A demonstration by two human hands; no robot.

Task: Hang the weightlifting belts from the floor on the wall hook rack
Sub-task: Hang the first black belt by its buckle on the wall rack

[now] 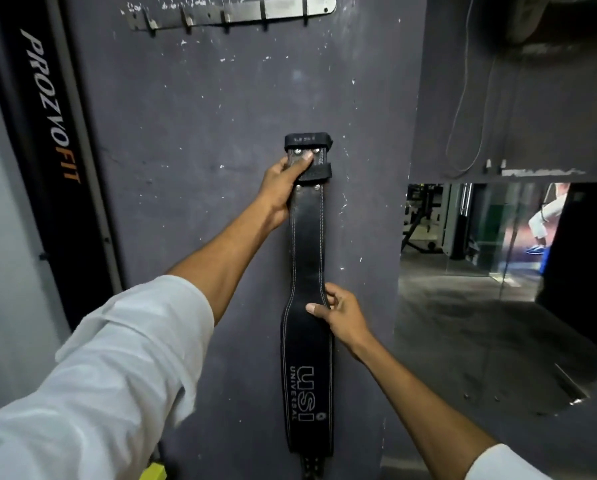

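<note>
Dark scuffed wall (193, 140), hook rack (234, 12) high up, bare — black belt (307, 258) held vertical below; left hand (283, 188) grips buckle end, right hand (342, 313) pinches mid-section.

Left hand (283, 188) grips belt (307, 258) near its top, right hand (342, 315) pinches mid-belt; hook rack (231, 12) well above, bare.

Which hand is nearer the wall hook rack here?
Left. The left hand grips the weightlifting belt at its top end, below the hook rack. The right hand holds the belt's middle, farther down.
</note>
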